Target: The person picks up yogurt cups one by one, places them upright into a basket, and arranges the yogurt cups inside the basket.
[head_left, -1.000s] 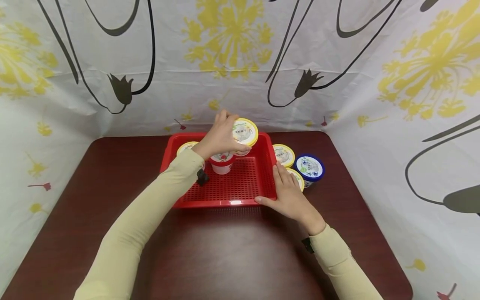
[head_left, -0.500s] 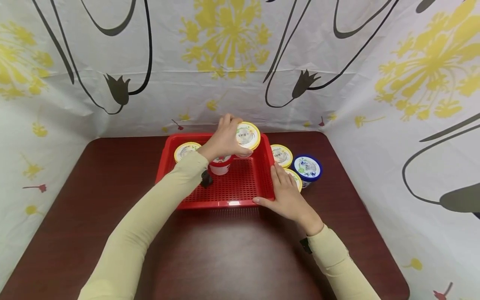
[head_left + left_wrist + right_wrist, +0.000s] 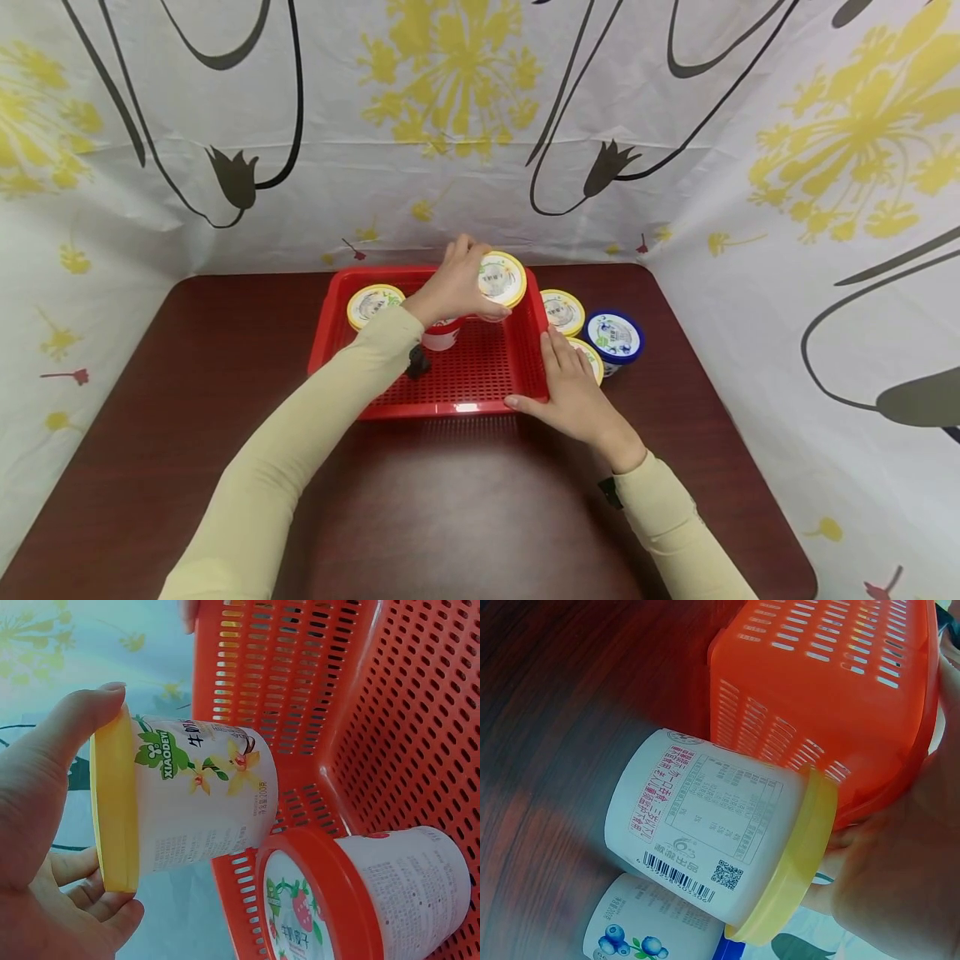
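Observation:
My left hand (image 3: 457, 283) grips a yellow-lidded ice cream cup (image 3: 502, 280) by its lid, over the right back part of the red basket (image 3: 450, 409). In the left wrist view the thumb and fingers hold the lid's rim, and the white cup body (image 3: 202, 795) carries a yellow flower print. Below, a red-lidded strawberry cup (image 3: 405, 885) stands in the basket, partly behind the hand in the head view. Another yellow-lidded cup (image 3: 373, 307) sits at the basket's left. My right hand (image 3: 576, 392) rests on the basket's right front corner, fingers extended along the side rim.
Right of the basket stand two yellow-lidded cups, one behind (image 3: 562, 312) and one partly covered by my right hand (image 3: 588, 358). Beside them is a blue-lidded blueberry cup (image 3: 613, 335). A patterned cloth (image 3: 465, 200) hangs around the dark wooden table (image 3: 435, 517).
My left hand has moved slightly right and lower with the yellow-lidded cup. My right hand keeps its place at the basket corner.

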`<state>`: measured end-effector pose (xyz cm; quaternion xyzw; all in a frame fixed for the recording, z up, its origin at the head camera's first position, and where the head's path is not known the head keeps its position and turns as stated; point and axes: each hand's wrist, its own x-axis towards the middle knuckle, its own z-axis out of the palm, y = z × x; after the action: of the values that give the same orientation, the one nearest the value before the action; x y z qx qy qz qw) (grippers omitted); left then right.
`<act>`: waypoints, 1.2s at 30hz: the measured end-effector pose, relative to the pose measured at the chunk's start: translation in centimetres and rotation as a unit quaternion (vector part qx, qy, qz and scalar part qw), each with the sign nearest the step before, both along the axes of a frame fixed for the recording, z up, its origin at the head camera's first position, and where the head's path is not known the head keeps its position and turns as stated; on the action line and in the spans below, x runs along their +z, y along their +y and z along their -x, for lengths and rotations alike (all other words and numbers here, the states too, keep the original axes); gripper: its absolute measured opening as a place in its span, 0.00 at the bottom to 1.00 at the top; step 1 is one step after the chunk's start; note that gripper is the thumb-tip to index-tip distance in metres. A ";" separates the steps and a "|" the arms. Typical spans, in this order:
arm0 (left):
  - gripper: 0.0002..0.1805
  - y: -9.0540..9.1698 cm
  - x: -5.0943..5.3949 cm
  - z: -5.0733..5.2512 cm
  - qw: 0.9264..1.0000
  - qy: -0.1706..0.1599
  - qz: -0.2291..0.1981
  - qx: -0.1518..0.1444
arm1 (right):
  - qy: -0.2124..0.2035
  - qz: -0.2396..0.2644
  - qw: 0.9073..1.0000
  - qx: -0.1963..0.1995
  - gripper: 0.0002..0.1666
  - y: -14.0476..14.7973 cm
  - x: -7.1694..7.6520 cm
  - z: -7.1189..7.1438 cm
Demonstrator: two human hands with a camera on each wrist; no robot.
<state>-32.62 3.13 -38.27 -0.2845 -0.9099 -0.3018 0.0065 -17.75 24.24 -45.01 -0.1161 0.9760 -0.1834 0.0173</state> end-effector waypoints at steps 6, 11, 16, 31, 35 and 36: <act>0.60 0.3 -0.5 0.1 1.000 -0.008 0.017 -0.006 | -0.004 0.000 1.000 -0.002 0.71 0.0 0.1 -0.1; 0.59 0.4 -0.9 0.2 0.999 -0.014 0.035 -0.010 | -0.005 -0.001 1.000 -0.002 0.71 -0.1 0.2 -0.1; 0.60 0.5 -1.1 0.1 0.998 -0.018 0.051 -0.015 | -0.006 -0.002 1.000 -0.002 0.71 -0.2 0.3 -0.1; 0.58 0.9 -2.5 0.2 0.994 -0.017 0.103 -0.034 | -0.004 0.004 1.000 -0.002 0.72 -0.1 0.2 -0.1; 0.57 1.2 -2.8 0.1 0.992 -0.013 0.120 -0.035 | -0.002 0.004 1.000 -0.001 0.72 -0.1 0.1 0.0; 0.57 1.2 -2.9 0.2 0.992 -0.011 0.123 -0.035 | -0.002 0.004 1.000 -0.002 0.72 0.0 0.1 0.0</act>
<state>-32.78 4.35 -41.16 -0.3117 -0.9295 -0.1909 -0.0488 -17.71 24.21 -44.96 -0.1142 0.9755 -0.1872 0.0181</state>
